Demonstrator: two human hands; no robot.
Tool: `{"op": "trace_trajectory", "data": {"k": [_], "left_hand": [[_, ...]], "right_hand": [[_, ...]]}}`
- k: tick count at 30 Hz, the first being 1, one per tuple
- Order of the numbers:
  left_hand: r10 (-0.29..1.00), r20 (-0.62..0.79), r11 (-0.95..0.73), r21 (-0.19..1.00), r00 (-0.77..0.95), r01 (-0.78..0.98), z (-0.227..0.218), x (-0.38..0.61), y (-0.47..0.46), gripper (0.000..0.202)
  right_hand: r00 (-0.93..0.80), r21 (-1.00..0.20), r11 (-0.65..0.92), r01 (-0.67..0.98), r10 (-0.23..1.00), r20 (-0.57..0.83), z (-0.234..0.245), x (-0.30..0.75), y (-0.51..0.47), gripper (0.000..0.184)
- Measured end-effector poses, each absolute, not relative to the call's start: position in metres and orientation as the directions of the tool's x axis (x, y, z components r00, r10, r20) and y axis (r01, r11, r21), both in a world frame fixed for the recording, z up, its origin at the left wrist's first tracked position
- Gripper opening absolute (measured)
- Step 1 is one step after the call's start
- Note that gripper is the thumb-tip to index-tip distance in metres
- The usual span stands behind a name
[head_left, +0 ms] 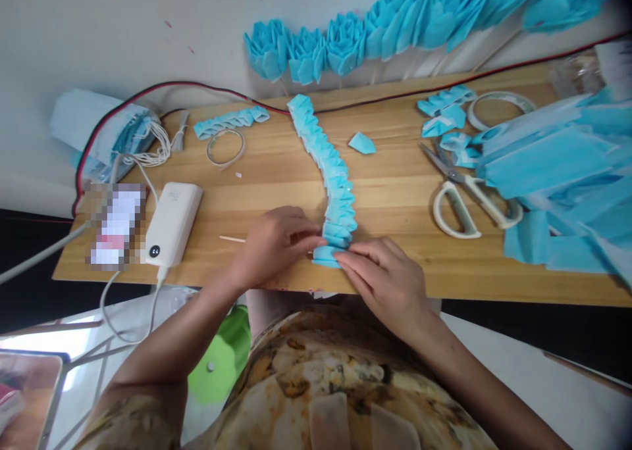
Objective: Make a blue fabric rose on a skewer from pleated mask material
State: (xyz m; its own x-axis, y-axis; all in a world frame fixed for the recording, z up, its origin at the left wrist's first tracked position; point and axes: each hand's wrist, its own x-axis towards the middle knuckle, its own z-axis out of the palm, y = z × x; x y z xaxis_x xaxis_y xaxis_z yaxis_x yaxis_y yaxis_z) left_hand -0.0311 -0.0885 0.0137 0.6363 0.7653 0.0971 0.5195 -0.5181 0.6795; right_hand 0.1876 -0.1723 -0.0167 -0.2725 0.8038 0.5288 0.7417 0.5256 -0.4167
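A long strip of overlapping folded blue petals [337, 174] runs from the back of the table to its front edge. At its near end lies a blue folded petal piece [326, 255]. From the left, my left hand [279, 239] pinches the strip's edge between thumb and fingers. My right hand [388, 275] presses its closed fingertips on the right side of the near petal piece. The fingertips partly cover where the pieces meet. One loose blue petal [363, 143] lies to the right of the strip, and a thin stick [232, 239] is beside my left hand.
Scissors [457, 180], a tape roll [501, 110] and stacked blue sheets [557, 167] occupy the right side. On the left are a power bank [174, 223], a phone [117, 225], cables and a clear ring [226, 149]. Blue flowers [345, 44] on sticks line the wall.
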Motion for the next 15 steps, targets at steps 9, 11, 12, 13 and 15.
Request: {"op": "trace_trajectory", "data": {"k": [9, 11, 12, 13, 15], "left_hand": [[0.811, 0.048, -0.422, 0.739, 0.583, 0.525, 0.012, -0.021, -0.086, 0.015], [0.815, 0.041, -0.422, 0.725, 0.578, 0.545, 0.013, -0.019, -0.085, 0.016], [0.816, 0.042, -0.426, 0.717, 0.576, 0.551, 0.014, -0.018, -0.085, 0.016], [0.817, 0.045, -0.431, 0.710, 0.576, 0.557, 0.015, -0.017, -0.085, 0.017], [0.817, 0.051, -0.442, 0.694, 0.574, 0.568, 0.016, -0.017, -0.084, 0.017]], "right_hand": [[-0.286, -0.406, 0.543, 0.735, 0.792, 0.540, -0.019, 0.188, -0.171, 0.017], [-0.287, -0.416, 0.545, 0.728, 0.793, 0.537, -0.019, 0.189, -0.172, 0.019], [-0.287, -0.422, 0.543, 0.726, 0.797, 0.531, -0.018, 0.189, -0.172, 0.020], [-0.286, -0.427, 0.539, 0.726, 0.802, 0.525, -0.018, 0.190, -0.172, 0.020], [-0.279, -0.441, 0.532, 0.723, 0.809, 0.518, -0.017, 0.191, -0.172, 0.017]]}}
